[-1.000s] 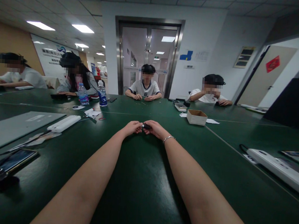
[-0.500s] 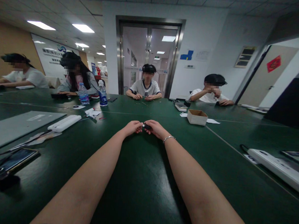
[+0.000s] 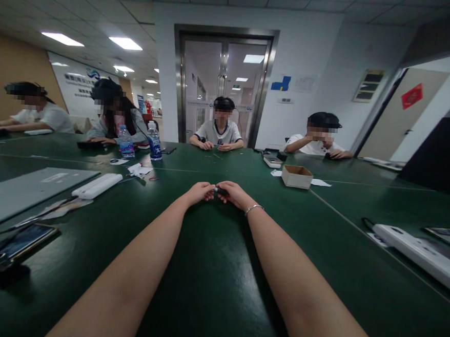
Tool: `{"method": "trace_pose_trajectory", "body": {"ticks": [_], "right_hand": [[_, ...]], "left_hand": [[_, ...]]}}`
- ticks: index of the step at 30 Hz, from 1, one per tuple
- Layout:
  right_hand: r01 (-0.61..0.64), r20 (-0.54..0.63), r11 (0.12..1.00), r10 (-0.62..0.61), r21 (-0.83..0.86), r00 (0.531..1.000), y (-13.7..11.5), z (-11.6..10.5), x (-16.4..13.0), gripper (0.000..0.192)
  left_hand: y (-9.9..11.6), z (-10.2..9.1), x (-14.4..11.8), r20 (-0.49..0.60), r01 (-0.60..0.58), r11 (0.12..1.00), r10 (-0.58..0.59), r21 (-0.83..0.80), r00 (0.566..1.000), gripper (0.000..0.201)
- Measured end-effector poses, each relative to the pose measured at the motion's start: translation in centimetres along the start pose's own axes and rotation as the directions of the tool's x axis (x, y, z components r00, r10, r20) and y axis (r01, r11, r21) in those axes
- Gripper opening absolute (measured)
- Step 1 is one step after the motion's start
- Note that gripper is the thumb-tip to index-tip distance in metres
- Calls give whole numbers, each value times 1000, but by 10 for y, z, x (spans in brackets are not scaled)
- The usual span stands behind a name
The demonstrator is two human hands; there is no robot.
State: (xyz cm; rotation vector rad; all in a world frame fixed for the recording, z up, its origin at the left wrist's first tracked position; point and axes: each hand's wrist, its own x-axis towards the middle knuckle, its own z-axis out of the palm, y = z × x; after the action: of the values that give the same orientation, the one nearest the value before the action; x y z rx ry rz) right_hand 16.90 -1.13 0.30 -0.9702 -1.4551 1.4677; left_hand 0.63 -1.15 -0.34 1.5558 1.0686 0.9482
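Both my arms stretch forward over the dark green table (image 3: 210, 270). My left hand (image 3: 199, 191) and my right hand (image 3: 234, 193) meet fingertip to fingertip far out on the tabletop. Between them they pinch a small dark object (image 3: 219, 190); it is too small to say what it is. A thin bracelet (image 3: 253, 208) circles my right wrist.
A cardboard box (image 3: 296, 176) stands beyond my right hand. White power strips lie at left (image 3: 96, 185) and right (image 3: 415, 251). A phone (image 3: 9, 248) and a grey laptop (image 3: 19, 190) are at left, two water bottles (image 3: 154, 142) farther back. Several other people sit around the table.
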Motion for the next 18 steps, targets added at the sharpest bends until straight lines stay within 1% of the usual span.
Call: {"method": "trace_pose_trajectory", "body": {"ticks": [2, 6, 10, 13, 15, 18], "right_hand": [[9, 5, 1000, -9, 19, 1000, 0, -1, -1, 8], [11, 23, 997, -12, 70, 1000, -2, -2, -4, 17], [9, 20, 996, -10, 92, 1000, -2, -1, -5, 4], [-10, 29, 998, 8, 66, 1000, -2, 0, -3, 9], [-11, 28, 998, 10, 58, 1000, -2, -1, -2, 8], [6, 26, 996, -8, 85, 1000, -2, -2, -3, 11]], "left_hand": [[-1, 0, 1, -2, 3, 1000, -3, -2, 1000, 27], [-2, 0, 1, 5, 11, 1000, -11, -11, 1000, 28], [0, 0, 0, 1, 16, 1000, -16, -11, 1000, 26], [-1, 0, 2, 10, 9, 1000, -9, -10, 1000, 25], [-4, -1, 4, 13, 9, 1000, -9, -9, 1000, 25], [-7, -2, 5, 16, 13, 1000, -13, -8, 1000, 25]]}}
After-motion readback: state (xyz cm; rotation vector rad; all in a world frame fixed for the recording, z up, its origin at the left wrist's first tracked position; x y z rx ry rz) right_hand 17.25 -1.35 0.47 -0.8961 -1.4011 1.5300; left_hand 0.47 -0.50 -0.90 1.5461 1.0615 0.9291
